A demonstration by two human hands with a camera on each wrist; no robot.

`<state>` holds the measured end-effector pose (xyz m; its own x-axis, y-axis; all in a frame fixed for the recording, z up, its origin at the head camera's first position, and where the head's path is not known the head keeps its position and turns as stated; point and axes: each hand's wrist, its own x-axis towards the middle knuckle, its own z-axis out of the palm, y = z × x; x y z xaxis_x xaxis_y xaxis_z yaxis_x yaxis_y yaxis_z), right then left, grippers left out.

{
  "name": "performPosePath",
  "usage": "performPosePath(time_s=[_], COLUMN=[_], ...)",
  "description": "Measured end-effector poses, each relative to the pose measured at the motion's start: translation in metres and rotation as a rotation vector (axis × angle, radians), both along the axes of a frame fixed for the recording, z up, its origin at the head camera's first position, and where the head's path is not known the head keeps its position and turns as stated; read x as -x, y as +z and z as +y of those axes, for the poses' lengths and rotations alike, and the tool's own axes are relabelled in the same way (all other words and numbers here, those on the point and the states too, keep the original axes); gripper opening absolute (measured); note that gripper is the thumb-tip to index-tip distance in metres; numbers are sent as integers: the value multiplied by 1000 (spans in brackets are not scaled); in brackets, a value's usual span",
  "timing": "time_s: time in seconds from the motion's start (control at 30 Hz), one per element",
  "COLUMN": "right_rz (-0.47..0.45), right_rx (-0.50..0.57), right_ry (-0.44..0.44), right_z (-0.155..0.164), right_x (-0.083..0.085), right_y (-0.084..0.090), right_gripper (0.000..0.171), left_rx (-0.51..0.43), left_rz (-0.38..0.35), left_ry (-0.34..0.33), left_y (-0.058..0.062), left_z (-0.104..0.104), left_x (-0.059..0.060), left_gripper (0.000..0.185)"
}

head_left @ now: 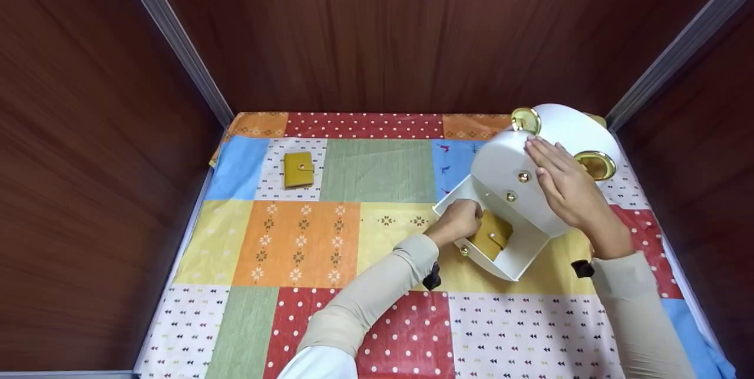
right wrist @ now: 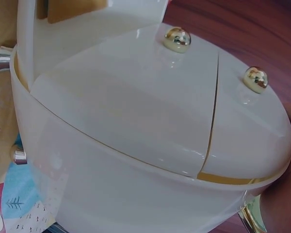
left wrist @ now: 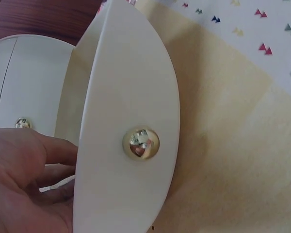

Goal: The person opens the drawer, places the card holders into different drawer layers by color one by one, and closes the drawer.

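A white rounded drawer box [head_left: 506, 172] with gold knobs sits on the right of the patchwork cloth, its near drawer [head_left: 533, 249] pulled out. In that drawer lies a mustard-yellow snap wallet [head_left: 493, 234], partly seen in the right wrist view too. My left hand [head_left: 458, 221] reaches over the drawer's side and pinches the wallet's left edge; the fingertips are hidden. Behind the drawer front [left wrist: 131, 97], the left wrist view shows those fingers curled. My right hand [head_left: 562, 184] rests on top of the box with its fingers straight.
A second yellow wallet [head_left: 298, 170] lies at the back left of the cloth. Gold round fittings [head_left: 596, 165] stick out from the box's far side. Dark wood panels [head_left: 377, 31] enclose the table at the back and both sides.
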<state>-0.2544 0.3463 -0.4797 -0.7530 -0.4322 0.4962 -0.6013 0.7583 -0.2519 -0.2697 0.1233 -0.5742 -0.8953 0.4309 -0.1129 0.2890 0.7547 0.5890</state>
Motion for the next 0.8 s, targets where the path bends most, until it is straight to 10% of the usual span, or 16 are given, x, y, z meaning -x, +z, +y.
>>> performPosePath(time_s=[0.8], right_rz=[-9], right_rx=[1], right_ry=[-16], right_z=[0], right_x=[0], right_y=[-1], right_gripper=[48], left_rx=[-254], left_rz=[-73], left_ry=[35], left_y=[7], left_z=[-16], left_x=[14], left_gripper=[15])
